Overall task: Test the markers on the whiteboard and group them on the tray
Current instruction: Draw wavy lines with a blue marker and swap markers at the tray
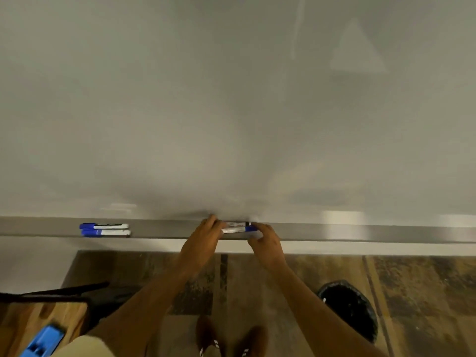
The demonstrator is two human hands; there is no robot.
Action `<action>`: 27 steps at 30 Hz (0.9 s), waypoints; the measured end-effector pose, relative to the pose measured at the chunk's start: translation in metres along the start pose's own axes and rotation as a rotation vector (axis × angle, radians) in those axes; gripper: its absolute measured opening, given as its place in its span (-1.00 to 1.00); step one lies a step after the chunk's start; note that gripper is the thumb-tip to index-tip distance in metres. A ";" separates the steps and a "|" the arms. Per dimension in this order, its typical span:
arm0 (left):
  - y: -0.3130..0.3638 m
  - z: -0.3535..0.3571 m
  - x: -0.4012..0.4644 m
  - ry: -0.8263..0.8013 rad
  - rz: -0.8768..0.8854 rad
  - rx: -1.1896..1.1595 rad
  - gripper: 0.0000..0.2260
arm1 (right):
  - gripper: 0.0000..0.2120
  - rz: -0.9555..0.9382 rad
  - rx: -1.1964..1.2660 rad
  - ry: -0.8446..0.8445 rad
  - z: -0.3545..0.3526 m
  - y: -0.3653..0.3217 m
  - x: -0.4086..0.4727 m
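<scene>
Shoes [231, 338] of the person show at the bottom centre of the frame, on a dark patterned floor [322, 269]. At the lower left lies a wooden bench [23, 320] carrying a blue object [42, 341], too blurred to identify. A black bin [347, 310] stands at the lower right.

Both forearms reach up-frame to the metal tray [360, 233], which runs along the bottom edge of the whiteboard [231, 99]. The left hand [203, 238] and the right hand [268, 243] meet at two markers [238, 227] lying side by side lengthwise on the tray, just right of centre frame. The left hand's grip curls around the markers' left ends. The right hand's grip curls over their right ends, at the blue cap; motion blur prevents telling which fingers carry the hold.

A second pair of markers [105, 229], blue-capped, rests on the tray at the left of the frame, well apart from the hands.

No fresh ink is visible on the whiteboard; only faint smears and a pale triangular trace show at the upper right.

Handling judgement: each marker is a light, rigid plastic barrel with a smooth surface, likely to roll on the flat tray. Take hold at mid-barrel with a pinch; grasp the cap separately only to uncap. Grouping appears partly done.
</scene>
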State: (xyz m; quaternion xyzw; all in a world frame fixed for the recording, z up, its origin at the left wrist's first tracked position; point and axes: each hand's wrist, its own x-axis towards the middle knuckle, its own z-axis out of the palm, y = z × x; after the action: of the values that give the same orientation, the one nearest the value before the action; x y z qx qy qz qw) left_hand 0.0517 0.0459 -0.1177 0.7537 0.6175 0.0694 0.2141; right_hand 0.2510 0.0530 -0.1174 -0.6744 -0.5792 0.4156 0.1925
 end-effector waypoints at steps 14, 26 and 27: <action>0.169 -0.267 -0.074 0.519 0.470 -0.310 -0.73 | -0.85 -0.985 0.232 0.170 -0.157 -0.210 -0.083; 0.210 -0.327 -0.094 0.586 0.479 -0.463 -0.70 | -0.87 -1.085 0.560 0.188 -0.225 -0.305 -0.151; 0.210 -0.327 -0.094 0.597 0.463 -0.413 -0.72 | -0.87 -1.076 0.563 0.176 -0.227 -0.306 -0.153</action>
State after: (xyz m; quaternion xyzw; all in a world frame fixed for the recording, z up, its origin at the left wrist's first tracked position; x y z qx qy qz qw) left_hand 0.0984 0.0022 0.2771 0.7604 0.4402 0.4528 0.1514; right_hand 0.2413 0.0372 0.2930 -0.2425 -0.6883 0.3399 0.5932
